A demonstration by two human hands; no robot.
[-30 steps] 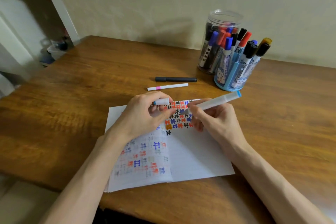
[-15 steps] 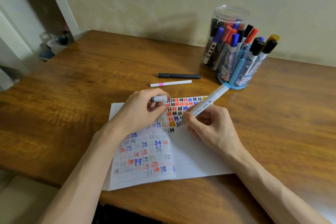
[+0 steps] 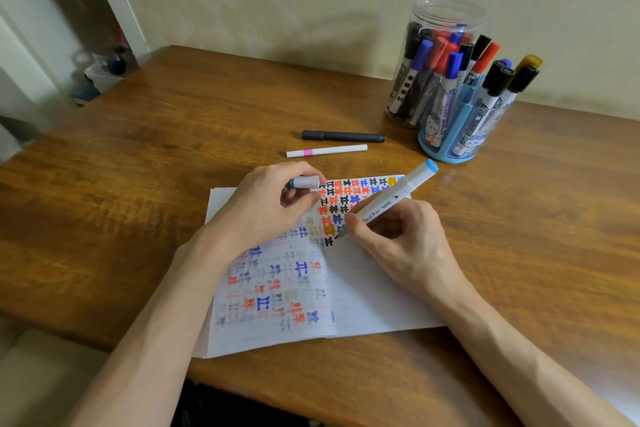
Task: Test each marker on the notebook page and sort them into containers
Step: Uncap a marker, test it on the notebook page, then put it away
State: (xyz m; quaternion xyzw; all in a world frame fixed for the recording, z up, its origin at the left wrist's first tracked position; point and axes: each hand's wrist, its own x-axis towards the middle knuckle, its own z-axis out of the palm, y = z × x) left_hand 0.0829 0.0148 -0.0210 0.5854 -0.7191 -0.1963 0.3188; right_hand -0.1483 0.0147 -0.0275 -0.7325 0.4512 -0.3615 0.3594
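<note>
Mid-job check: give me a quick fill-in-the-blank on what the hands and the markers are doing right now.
1. The right hand holds a white marker tip-down on the notebook; the marker's far end is coloured ____.
2. The left hand pinches that marker's removed ____.
3. Beyond the notebook, ____ loose markers lie on the table: a black marker and a pink-banded marker.
Missing words: blue; cap; two.
</note>
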